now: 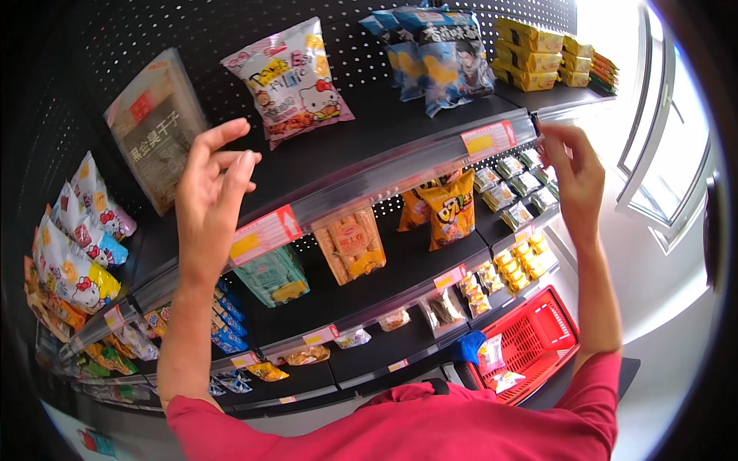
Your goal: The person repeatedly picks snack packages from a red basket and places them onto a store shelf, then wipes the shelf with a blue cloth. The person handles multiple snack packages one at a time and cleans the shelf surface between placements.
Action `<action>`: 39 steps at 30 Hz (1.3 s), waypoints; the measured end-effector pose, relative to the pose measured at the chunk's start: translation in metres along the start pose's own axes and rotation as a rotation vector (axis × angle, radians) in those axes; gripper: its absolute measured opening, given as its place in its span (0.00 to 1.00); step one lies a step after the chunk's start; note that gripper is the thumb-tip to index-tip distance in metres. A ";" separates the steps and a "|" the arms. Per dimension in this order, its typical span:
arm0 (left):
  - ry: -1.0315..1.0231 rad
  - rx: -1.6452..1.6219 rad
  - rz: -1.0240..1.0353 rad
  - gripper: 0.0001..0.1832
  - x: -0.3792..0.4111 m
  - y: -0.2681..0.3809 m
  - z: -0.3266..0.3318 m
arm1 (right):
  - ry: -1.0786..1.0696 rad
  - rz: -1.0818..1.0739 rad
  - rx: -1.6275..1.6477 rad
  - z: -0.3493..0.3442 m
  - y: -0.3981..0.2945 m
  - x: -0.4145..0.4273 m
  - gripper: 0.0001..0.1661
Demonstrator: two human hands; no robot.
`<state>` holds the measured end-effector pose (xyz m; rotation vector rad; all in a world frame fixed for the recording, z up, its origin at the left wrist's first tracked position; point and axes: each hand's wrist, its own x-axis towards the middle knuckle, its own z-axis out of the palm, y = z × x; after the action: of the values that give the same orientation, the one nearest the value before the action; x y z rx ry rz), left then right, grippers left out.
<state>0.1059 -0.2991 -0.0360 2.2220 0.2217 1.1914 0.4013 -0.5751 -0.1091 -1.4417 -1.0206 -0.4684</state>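
Note:
My left hand [212, 184] is raised in front of the upper shelf with its fingers apart and nothing in it. Just beyond its fingertips stands a white and pink Hello Kitty snack bag [297, 86]. To the left of that hand, a flat clear packet with a brown label [153, 132] leans against the perforated back panel. My right hand [572, 173] is by the right end of the shelf's front rail [403, 158], its fingers loosely bent and no object visible in them. Whether its fingertips touch the rail, I cannot tell.
Blue snack bags [447, 57] and stacked yellow packs [527, 55] stand on the upper shelf. Orange bags [452, 210] and a tan packet [350, 245] sit on the shelf below. A red shopping basket [539, 346] holds small packets at lower right, near an open window [669, 132].

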 end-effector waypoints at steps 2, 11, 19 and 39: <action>-0.036 -0.017 -0.075 0.25 0.014 -0.014 -0.016 | -0.124 -0.228 -0.038 0.032 -0.044 0.050 0.11; -0.273 0.127 -0.373 0.41 0.063 -0.043 -0.013 | -0.308 -0.914 -0.401 0.157 -0.109 0.181 0.14; -0.281 0.273 -0.398 0.34 0.079 -0.067 -0.009 | -0.480 -0.848 -0.624 0.234 -0.116 0.213 0.11; -0.242 0.187 0.103 0.21 0.123 -0.027 0.037 | -0.001 -0.501 -0.709 -0.066 -0.121 0.064 0.14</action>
<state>0.2110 -0.2429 0.0190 2.5434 0.1262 0.9753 0.3573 -0.6339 0.0235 -1.7849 -1.2899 -1.2910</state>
